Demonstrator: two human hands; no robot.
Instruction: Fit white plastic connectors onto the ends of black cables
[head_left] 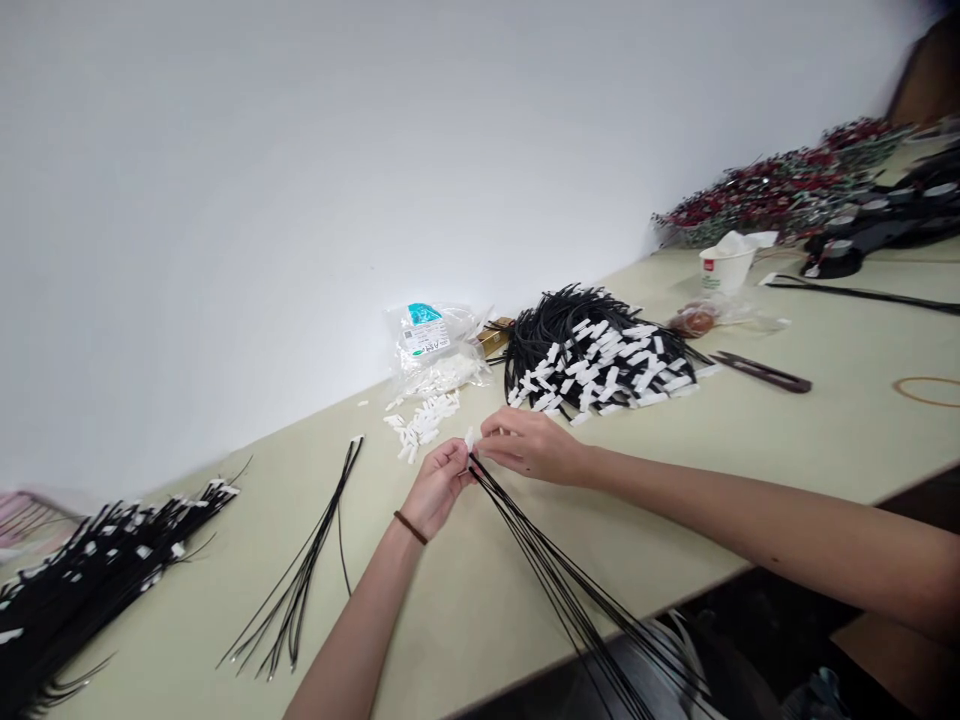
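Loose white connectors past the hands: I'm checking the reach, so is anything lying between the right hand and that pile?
Nothing visible does. The loose white connectors lie on bare table just left of the right hand, which pinches one white connector. The left hand, gripping the black wires, sits nearer the person, below that path.

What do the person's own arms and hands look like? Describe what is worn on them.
Both are bare: no sleeves reach the left forearm or the right forearm, and neither the left hand nor the right hand wears a glove. A thin dark band circles the left wrist. No ring or watch shows.
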